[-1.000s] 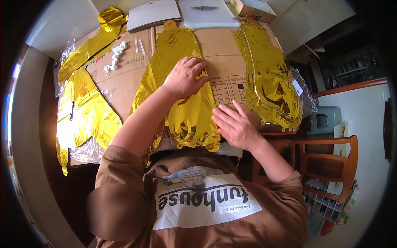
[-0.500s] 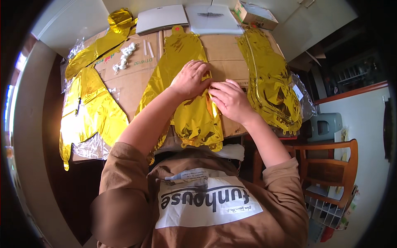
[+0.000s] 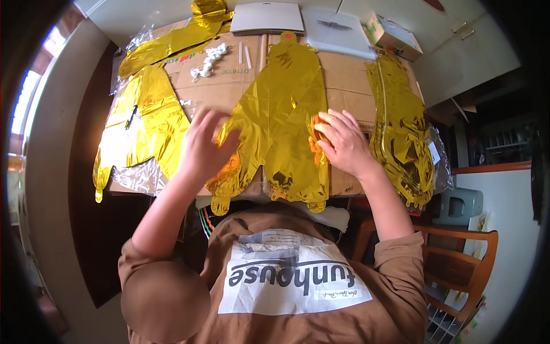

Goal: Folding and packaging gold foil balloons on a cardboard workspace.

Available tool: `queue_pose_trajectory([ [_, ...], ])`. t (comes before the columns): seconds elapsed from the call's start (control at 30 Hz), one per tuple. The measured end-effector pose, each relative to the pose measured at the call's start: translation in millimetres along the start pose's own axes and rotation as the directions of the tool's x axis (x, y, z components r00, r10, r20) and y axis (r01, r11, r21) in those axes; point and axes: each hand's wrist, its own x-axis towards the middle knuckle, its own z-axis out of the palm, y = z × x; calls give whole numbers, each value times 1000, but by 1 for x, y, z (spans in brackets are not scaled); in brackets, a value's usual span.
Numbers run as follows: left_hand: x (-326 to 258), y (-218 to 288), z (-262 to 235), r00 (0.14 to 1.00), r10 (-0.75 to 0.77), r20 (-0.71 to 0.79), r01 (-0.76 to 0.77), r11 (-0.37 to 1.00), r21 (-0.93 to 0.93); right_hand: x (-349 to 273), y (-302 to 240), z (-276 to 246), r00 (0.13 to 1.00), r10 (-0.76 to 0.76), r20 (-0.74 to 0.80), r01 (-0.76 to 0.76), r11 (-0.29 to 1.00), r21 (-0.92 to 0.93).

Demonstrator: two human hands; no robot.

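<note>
A flat gold foil balloon lies lengthwise on the cardboard sheet that covers the table in front of me. My left hand hovers at the balloon's left edge, fingers spread and blurred by motion, holding nothing. My right hand lies flat at the balloon's right edge, its fingertips touching the crinkled foil there. The balloon's lower lobes hang over the near table edge.
More gold foil balloons lie at the left, at the far left corner and at the right. White cord, a grey flat pad, a white packet and a small box sit at the back. A wooden chair stands at the right.
My hands were together over the balloon's middle; they have moved apart, the left toward the left edge and the right toward the right edge.
</note>
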Motion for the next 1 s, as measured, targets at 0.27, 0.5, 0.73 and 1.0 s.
queue_pose_trajectory([
  [0.27, -151, 4, -25, 683, -621, 384, 725, 642, -250, 12, 9, -1, 988, -29, 154, 22, 999, 46],
  [0.5, -124, 3, -13, 809, -572, 135, 523, 806, 275, 14, 7, -5, 989, -32, 143, 22, 997, 68],
  [0.73, -157, 1, 19, 693, -614, 378, 682, 389, -619, 9, 2, -9, 986, -43, 159, 26, 994, 105],
  [1.0, -71, 40, -16, 982, 162, 101, -80, 830, -553, 8, 0, -11, 988, -49, 145, 34, 994, 103],
])
